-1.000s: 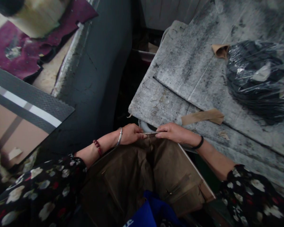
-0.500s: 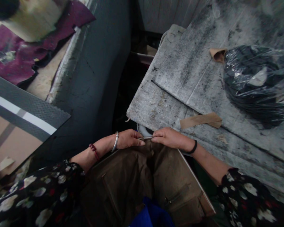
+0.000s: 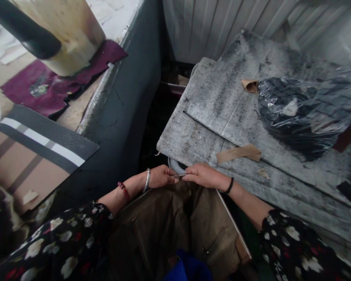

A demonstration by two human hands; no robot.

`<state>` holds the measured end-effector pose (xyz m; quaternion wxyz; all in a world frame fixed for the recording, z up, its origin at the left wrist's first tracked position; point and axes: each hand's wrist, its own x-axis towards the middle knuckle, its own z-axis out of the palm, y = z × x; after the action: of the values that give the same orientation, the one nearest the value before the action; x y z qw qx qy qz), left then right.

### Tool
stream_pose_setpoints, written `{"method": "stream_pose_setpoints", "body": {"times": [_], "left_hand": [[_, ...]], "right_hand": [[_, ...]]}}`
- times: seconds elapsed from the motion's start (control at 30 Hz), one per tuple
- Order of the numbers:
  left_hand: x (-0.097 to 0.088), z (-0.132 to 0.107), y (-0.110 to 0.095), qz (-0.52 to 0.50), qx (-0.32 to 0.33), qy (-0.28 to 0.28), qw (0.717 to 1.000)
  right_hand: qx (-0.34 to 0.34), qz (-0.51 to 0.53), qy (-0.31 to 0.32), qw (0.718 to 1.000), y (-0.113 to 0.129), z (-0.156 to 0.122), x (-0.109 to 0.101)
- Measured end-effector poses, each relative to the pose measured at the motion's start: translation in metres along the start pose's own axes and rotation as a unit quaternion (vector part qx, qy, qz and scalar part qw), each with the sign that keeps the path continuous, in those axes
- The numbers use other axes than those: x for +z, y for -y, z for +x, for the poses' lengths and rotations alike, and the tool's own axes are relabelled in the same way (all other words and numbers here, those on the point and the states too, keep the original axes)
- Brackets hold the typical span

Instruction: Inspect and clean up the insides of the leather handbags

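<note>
A brown fabric bag (image 3: 152, 218), its inner side with a zipped pocket facing up, spreads across the lap. My left hand (image 3: 160, 176) pinches its far edge between thumb and fingers. Close beside it, my right hand (image 3: 203, 175) is closed on the same edge, and a short strip of the edge shows between the two. The zip pull (image 3: 205, 250) lies on the right part of the lining. Blue cloth (image 3: 187, 267) shows at the bottom, in front of the bag. Behind the hands a grey curved rim (image 3: 175, 166) is partly visible.
Dirty grey boards (image 3: 210, 117) reach close to my right hand, carrying a brown strip (image 3: 238, 153) and a clear plastic bag of black material (image 3: 292, 117). On the left, a bench holds a stained container (image 3: 73, 35), maroon leather (image 3: 26, 88) and a striped panel (image 3: 43, 144).
The view has shifted, showing more of the bench and back wall. Both hands keep hold of the bag's edge and have drawn slightly closer together.
</note>
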<state>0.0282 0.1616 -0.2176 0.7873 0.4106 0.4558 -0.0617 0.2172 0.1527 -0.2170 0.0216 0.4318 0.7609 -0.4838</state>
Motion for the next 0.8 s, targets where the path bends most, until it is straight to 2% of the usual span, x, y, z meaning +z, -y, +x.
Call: {"method": "stream_pose_setpoints", "body": {"times": [0.13,0.27,0.37,0.43,0.5,0.63,0.7,0.8], "left_hand": [[0.001,-0.005,-0.002,-0.015,0.005,0.027,1.000],[-0.007,-0.028,-0.008,-0.026,-0.002,0.061,0.998],[-0.016,-0.049,-0.012,-0.066,-0.007,0.051,0.996],[-0.020,-0.060,-0.013,-0.108,0.010,0.033,0.994],[-0.021,-0.067,-0.013,-0.141,0.042,-0.003,0.989],[-0.020,-0.074,-0.010,-0.145,0.084,-0.095,0.981],[-0.016,-0.076,-0.006,-0.148,0.120,-0.163,0.968],[-0.002,-0.075,0.007,-0.160,0.168,-0.258,0.938]], "right_hand": [[0.005,0.005,-0.014,1.000,-0.003,-0.002,0.003],[0.018,0.027,-0.045,0.998,-0.012,-0.012,0.002],[0.031,0.080,-0.077,0.993,-0.026,-0.033,-0.004],[0.058,0.151,-0.102,0.982,-0.039,-0.054,-0.008],[0.106,0.245,-0.137,0.954,-0.054,-0.078,-0.010],[0.203,0.400,-0.223,0.865,-0.084,-0.125,-0.007],[0.221,0.410,-0.272,0.842,-0.099,-0.141,-0.001],[0.235,0.391,-0.400,0.795,-0.113,-0.150,0.014]]}}
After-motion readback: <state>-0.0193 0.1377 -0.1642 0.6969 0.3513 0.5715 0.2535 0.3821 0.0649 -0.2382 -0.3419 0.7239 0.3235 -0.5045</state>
